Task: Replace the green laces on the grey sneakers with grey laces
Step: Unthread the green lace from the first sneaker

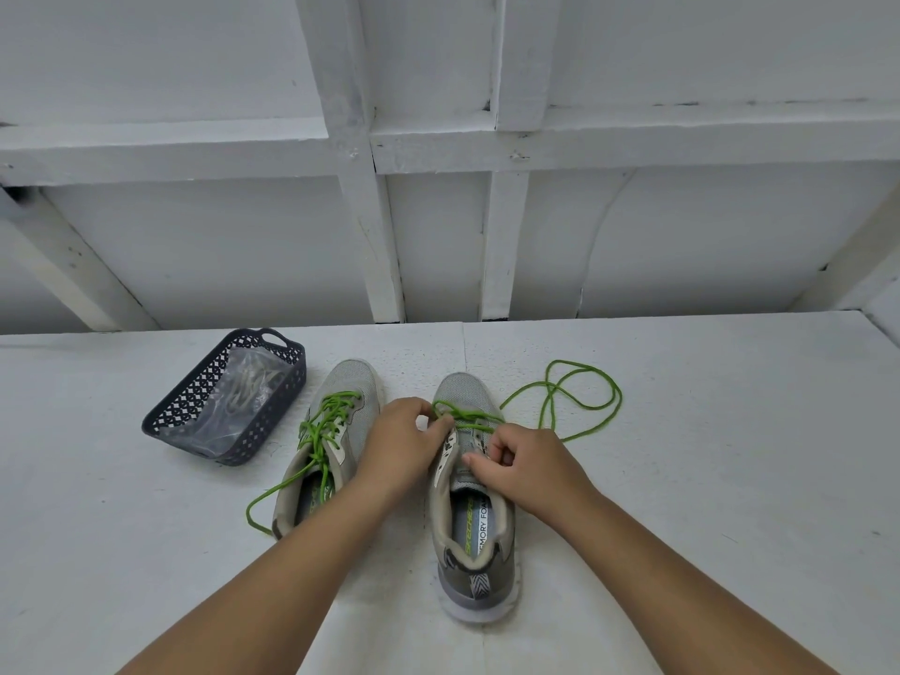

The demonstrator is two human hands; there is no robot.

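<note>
While the left hand (397,443) pinched the green cord lace (560,401) at the right grey mesh sneaker's (470,484) top eyelets, the right hand (528,467) curled by its tongue; can't tell if it held lace. Best pull slack w/ short tugs, shoe steadied. Grey laces probably bagged in the dark plastic lattice basket (287,377) at 10 o'clock. White foam-board tabletop (706,479), white-painted timber wall (438,163) at 12.

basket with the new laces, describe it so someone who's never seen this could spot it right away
On the white table, look to the far left of the two grey mesh sneakers. There sits a dark navy plastic basket with perforated lattice walls and a handle cutout, holding a clear plastic bag of grey laces. It is the only container and the only dark thing on the table.
</note>
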